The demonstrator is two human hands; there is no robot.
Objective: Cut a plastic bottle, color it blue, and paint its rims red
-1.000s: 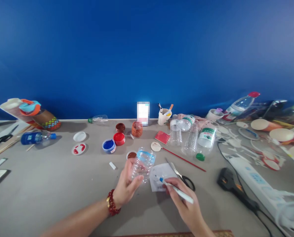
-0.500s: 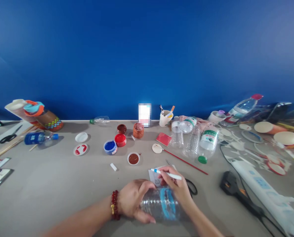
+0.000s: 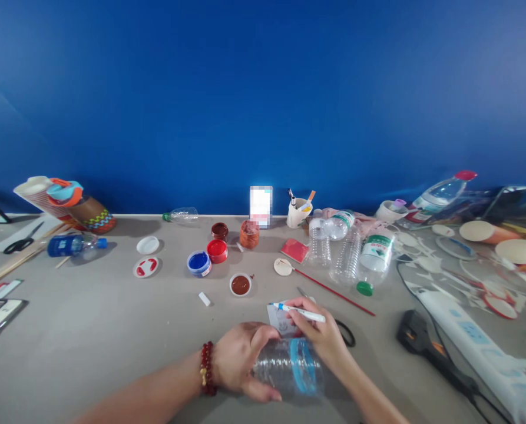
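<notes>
My left hand (image 3: 245, 356) is wrapped round one end of a clear plastic bottle (image 3: 274, 362) that lies on its side at the front of the table. A blue band (image 3: 304, 366) runs round the bottle near its right part. Between the fingers of my right hand (image 3: 318, 327) is a white marker (image 3: 305, 314), its blue tip pointing left. Under the marker lies a small white card (image 3: 279, 323) with dark printing. Black-handled scissors (image 3: 347, 334) are partly hidden behind my right hand.
Open pots of blue paint (image 3: 199, 263) and red paint (image 3: 217, 251) stand beyond my hands, near a brown paint dish (image 3: 240, 285). A red stick (image 3: 333, 290) lies before several clear bottles (image 3: 375, 259). At right are a glue gun (image 3: 422, 347) and a power strip (image 3: 470, 341).
The whole view has shifted slightly, with things standing a little further right. Both hands keep their grips, and the marker stays over the card with little visible movement.
</notes>
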